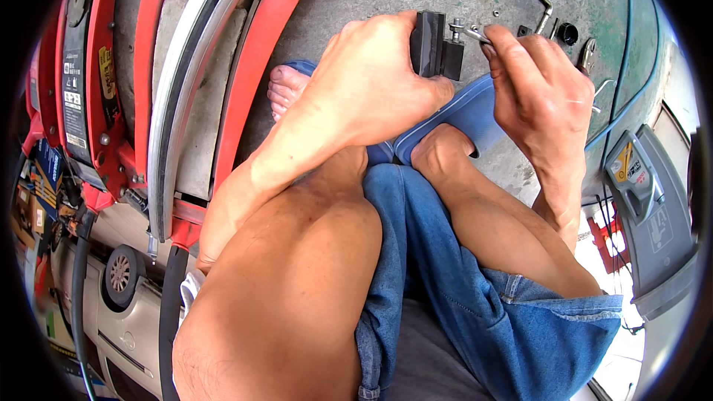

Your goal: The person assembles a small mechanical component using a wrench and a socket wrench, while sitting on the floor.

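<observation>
My left hand [364,78] is closed around a black block-shaped part [428,44], its thumb along the lower edge. A silver bolt [457,30] stands up from the right side of this part. In my right hand [542,89] a small metal wrench [475,33] is pinched between thumb and fingers. The wrench's far end meets the bolt's upper end; how fully it sits on it is too small to tell. Both hands are raised in front of my knees, over the blue slippers [464,111] on my feet.
On the concrete floor at the far right lie an angled socket wrench [546,9], a black ring-like piece [568,33], pliers [588,53] and a small nut [495,13]. A blue hose [622,74] runs beyond them. Red machine frames [275,37] stand close on the left; a grey case [646,208] is at right.
</observation>
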{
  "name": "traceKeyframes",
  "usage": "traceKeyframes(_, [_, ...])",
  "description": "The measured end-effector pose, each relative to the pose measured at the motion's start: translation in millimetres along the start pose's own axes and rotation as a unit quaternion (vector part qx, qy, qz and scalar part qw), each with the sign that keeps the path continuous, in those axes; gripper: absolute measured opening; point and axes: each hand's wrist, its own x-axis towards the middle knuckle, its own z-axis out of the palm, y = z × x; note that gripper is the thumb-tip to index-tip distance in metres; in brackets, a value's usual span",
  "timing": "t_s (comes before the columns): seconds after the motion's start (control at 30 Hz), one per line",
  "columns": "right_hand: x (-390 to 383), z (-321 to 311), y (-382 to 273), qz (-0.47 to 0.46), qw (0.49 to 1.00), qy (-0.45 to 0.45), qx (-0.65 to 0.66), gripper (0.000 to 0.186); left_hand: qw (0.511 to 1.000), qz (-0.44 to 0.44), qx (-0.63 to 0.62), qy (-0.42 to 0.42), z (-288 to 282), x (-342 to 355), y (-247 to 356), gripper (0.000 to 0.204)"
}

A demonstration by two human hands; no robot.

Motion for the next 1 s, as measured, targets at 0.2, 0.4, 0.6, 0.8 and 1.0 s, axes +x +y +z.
traceKeyframes(0.2, [10, 1, -11, -0.037, 0.986, -0.028, -0.161, 0.034, 0.996, -0.006, 0.079, 0.037, 1, 2, 6, 0.034])
traceKeyframes(0.4, [16, 1, -16, -0.066, 0.972, -0.056, -0.217, 0.03, 0.989, -0.016, 0.141, 0.031, 3, 10, 1, 0.036])
traceKeyframes(0.6, [18, 4, -16, -0.064, 0.975, -0.043, -0.211, 0.027, 0.992, 0.007, 0.119, 0.043, 7, 13, -2, 0.032])
traceKeyframes(0.8, [20, 6, -23, -0.066, 0.969, -0.047, -0.234, 0.022, 0.992, -0.004, 0.122, 0.035, 7, 16, 0, 0.031])
traceKeyframes(1.0, [22, 6, -22, -0.066, 0.971, -0.051, -0.225, 0.02, 0.992, -0.019, 0.121, 0.035, 6, 16, -2, 0.033])
